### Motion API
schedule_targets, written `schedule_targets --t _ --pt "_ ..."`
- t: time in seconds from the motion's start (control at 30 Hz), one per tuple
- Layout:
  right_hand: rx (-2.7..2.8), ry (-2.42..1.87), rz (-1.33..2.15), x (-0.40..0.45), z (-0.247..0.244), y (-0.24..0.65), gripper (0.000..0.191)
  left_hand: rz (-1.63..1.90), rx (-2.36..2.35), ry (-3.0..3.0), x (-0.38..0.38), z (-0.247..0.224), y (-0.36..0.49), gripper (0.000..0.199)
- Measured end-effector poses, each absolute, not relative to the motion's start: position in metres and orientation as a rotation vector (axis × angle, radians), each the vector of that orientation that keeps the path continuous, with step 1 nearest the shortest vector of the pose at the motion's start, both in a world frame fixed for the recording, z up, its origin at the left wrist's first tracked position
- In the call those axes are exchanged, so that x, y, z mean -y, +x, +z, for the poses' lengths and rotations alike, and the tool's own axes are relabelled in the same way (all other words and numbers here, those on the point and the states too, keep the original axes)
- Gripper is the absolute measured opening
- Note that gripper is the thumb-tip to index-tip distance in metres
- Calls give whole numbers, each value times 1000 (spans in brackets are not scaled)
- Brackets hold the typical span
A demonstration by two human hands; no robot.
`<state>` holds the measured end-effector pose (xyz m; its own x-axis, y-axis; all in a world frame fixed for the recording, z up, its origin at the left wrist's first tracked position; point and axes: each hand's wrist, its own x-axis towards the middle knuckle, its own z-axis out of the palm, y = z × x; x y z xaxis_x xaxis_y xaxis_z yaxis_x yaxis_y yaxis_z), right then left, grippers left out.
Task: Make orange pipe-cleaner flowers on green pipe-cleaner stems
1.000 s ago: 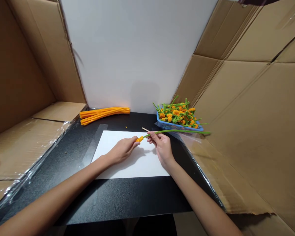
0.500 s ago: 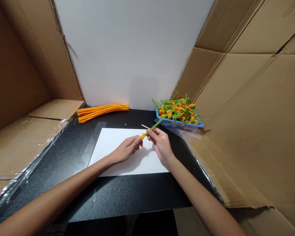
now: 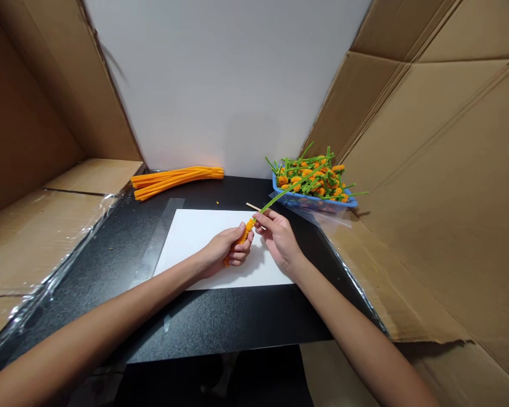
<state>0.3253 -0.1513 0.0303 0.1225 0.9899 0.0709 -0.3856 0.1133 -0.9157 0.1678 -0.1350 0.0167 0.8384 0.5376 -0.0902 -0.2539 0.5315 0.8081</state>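
The left hand (image 3: 225, 251) is closed around a spiralled orange chenille strand (image 3: 248, 232), its fingers curled over the coil, while a short orange end shows below them at about 7 o'clock. The right hand (image 3: 280, 240) pinches a green chenille stem (image 3: 282, 195) between thumb and fingers, close to the coil. The stem rises toward 1 o'clock, over the near edge of the basket. A thin wooden stick (image 3: 253, 206) pokes out at about 11 o'clock from the right hand's fingertips. The fingers hide the join, so I can't be sure how the coil, stem and stick meet.

Both hands work above a white paper sheet (image 3: 199, 237) on a black speckled bench (image 3: 220, 322), with a clear tape strip (image 3: 156, 237) at the sheet's 9 o'clock side. At 11 o'clock lies a bundle of straight orange chenille stems (image 3: 176, 182). At 1 o'clock, a blue plastic basket (image 3: 314, 202) holds a heap of orange-headed, green-stemmed chenille flowers (image 3: 309, 178). Cardboard panels (image 3: 407, 169) flank the bench at 3 and 9 o'clock, and a white wall (image 3: 220, 85) stands at 12.
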Motion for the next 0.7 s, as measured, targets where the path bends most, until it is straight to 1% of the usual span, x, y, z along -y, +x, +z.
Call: schedule_targets --t 0.2,0.33,0.47,0.7 --pt "939 -937 1384 151 24 322 30 452 -360 894 137 16 169 37" --pt "844 -887 1356 150 27 326 24 460 -364 869 138 19 169 37" --pt "777 -856 1296 149 30 330 26 466 -369 846 138 21 169 38" --pt "851 -912 1426 151 26 323 28 501 -391 857 138 18 170 37"
